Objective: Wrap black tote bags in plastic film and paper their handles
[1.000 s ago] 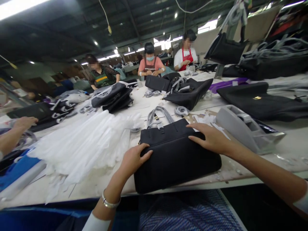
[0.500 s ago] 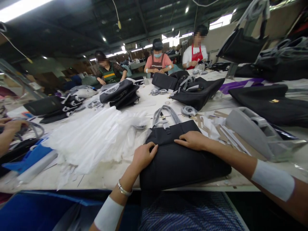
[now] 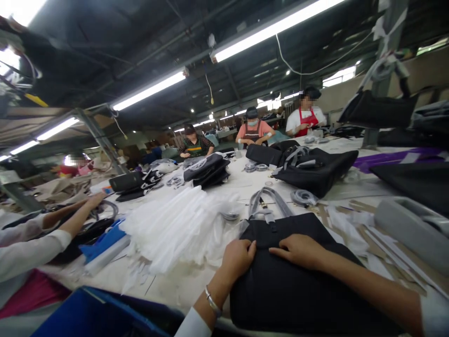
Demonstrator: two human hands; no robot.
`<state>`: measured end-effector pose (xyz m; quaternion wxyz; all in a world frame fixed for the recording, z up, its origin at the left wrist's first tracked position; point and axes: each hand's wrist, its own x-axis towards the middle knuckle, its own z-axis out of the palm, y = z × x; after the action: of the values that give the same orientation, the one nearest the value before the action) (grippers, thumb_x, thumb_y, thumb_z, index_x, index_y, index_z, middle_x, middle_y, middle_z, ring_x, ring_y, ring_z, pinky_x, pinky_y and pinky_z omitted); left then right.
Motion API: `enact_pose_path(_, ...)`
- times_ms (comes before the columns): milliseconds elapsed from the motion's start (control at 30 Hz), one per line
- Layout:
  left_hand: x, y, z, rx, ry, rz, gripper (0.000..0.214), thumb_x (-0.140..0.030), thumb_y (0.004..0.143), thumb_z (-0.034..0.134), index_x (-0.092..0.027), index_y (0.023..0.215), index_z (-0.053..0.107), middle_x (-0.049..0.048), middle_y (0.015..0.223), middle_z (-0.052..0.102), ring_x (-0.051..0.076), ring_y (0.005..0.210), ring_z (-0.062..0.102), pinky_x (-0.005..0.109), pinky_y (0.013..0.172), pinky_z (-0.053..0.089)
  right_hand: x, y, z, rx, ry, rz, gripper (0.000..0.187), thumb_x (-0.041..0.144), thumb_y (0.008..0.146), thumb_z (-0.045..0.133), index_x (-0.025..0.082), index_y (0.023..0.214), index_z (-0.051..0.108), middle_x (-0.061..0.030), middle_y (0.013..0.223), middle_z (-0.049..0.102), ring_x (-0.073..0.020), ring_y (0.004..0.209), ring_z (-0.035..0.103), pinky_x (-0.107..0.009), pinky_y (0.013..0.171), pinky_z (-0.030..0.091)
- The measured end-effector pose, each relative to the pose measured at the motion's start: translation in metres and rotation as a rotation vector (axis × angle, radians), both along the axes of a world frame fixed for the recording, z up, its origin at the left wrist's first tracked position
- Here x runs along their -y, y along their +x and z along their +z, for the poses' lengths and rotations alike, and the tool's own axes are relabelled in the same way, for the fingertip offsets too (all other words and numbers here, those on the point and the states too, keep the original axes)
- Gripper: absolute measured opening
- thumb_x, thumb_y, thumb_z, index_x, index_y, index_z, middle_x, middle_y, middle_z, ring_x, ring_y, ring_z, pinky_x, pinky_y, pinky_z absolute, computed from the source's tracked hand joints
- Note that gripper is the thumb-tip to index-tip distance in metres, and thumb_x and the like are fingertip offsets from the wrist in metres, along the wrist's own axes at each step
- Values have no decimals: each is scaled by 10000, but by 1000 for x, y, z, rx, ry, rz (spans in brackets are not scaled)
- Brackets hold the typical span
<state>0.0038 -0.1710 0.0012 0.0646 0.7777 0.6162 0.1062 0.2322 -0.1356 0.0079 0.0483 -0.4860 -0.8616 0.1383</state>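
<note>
A black handbag (image 3: 280, 295) lies on the white table in front of me, its handles pointing away. Clear plastic wraps the grey-looking handles (image 3: 277, 201), and a small gold buckle shows between them. At the bag's upper left edge, my left hand (image 3: 238, 257) is closed on the material, thumb on top and fingertips partly hidden. My right hand (image 3: 298, 250) rests on the bag's upper face, thumb stretched toward the left hand and the other fingers loosely bent. Nothing shows between its fingers.
White wrapping sheets (image 3: 175, 224) are heaped left of the bag. Paper strips (image 3: 382, 243) and a grey moulded piece (image 3: 410, 224) lie to the right. Beyond are more black bags (image 3: 315, 171). A co-worker's arms (image 3: 73, 217) reach in from the left, above a blue bin (image 3: 101, 313).
My view has tilted up and turned left, so the scene sits lower and farther right. Both hands stay on the handbag in nearly the same places. More of the left co-worker shows.
</note>
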Motion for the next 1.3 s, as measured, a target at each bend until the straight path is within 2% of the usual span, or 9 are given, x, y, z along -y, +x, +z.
enact_pose_path(167, 7, 0, 7, -32, 1, 6, 518, -492, 996, 309, -206, 852, 715, 97, 864, 744, 241, 840, 687, 311, 709, 418, -8, -5, -9, -6, -79, -9, 866, 833, 847, 189, 187, 637, 726, -120, 680, 697, -257, 655, 647, -314, 558, 354)
enact_pose_path(267, 14, -3, 5, 0, 48, 6, 440, -496, 990, 341, -226, 913, 680, 66, 891, 740, 229, 860, 684, 299, 703, 412, -10, -5, -7, -23, -71, -11, 885, 842, 839, 176, 179, 627, 722, -120, 662, 683, -247, 636, 636, -312, 556, 358)
enact_pose_path(400, 17, -5, -1, 55, 7, -16, 424, -564, 953, 401, -230, 927, 661, 46, 892, 735, 218, 856, 674, 289, 685, 400, -5, -6, -4, -20, -66, -19, 889, 847, 834, 182, 175, 633, 729, -127, 680, 690, -254, 659, 644, -313, 573, 381)
enact_pose_path(600, -9, 0, 2, 56, -6, -66, 521, -512, 985, 338, -169, 819, 693, 84, 807, 712, 202, 768, 645, 291, 670, 379, -7, -4, 0, -12, -64, -59, 869, 835, 844, 204, 174, 714, 754, -135, 761, 715, -262, 738, 668, -312, 615, 412)
enact_pose_path(767, -39, 2, 7, 33, -40, -122, 478, -453, 978, 399, -151, 770, 704, 75, 752, 695, 176, 714, 626, 276, 660, 386, -24, -4, 1, 7, -91, -109, 873, 822, 852, 211, 160, 716, 763, -148, 774, 721, -269, 739, 671, -321, 620, 429)
enact_pose_path(933, -36, 1, 9, -14, -13, -139, 473, -470, 980, 372, -167, 881, 722, 116, 852, 710, 236, 829, 657, 321, 733, 424, -25, -5, -1, -4, -92, -122, 849, 820, 850, 238, 169, 722, 768, -145, 802, 730, -279, 774, 679, -322, 642, 438)
enact_pose_path(1133, -38, 17, 12, 49, -96, -341, 502, -640, 879, 488, -216, 1010, 723, 78, 936, 737, 244, 852, 669, 304, 715, 452, -15, -5, -4, -45, -35, -162, 785, 757, 892, 263, 179, 699, 759, -133, 758, 732, -261, 733, 675, -302, 589, 398)
enact_pose_path(1233, -49, 30, 13, 133, -208, -490, 540, -654, 805, 593, -241, 1136, 702, 53, 1025, 740, 249, 915, 669, 292, 759, 462, -13, -7, -6, -71, 6, -198, 691, 638, 952, 271, 179, 787, 761, -119, 806, 743, -241, 742, 669, -295, 589, 378)
enact_pose_path(1300, -56, 37, 12, 164, -275, -555, 560, -658, 762, 641, -245, 1135, 707, 41, 1019, 741, 250, 922, 666, 286, 769, 459, -13, -7, -5, -85, 21, -207, 616, 552, 983, 276, 183, 857, 752, -100, 863, 750, -216, 762, 665, -287, 613, 383)
